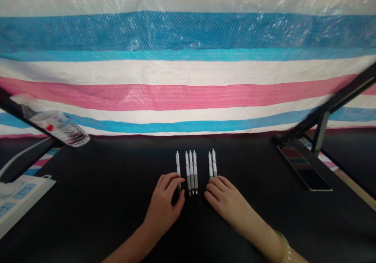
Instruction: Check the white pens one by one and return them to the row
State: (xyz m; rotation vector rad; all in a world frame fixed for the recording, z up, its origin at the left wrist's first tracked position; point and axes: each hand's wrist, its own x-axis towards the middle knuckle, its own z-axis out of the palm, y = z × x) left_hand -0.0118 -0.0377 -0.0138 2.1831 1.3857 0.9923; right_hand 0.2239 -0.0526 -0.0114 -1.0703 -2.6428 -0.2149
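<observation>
Three white pens [192,172] with grey grips lie side by side on the black table, tips toward me. To their left, apart from them, lies a single white pen [178,162]; my left hand [166,200] has its fingers and thumb curled about the pen's lower part. On the right are two more white pens [214,162], close together. My right hand [225,198] covers their lower ends, its fingers bent and held together on them. The tips of those two pens are hidden under the fingers.
A clear plastic bottle [63,128] lies tilted at the back left near a dark frame bar. At the left edge is a white power strip [29,194]. A phone [304,168] lies at the right. A striped plastic sheet [188,96] hangs behind the table [117,169].
</observation>
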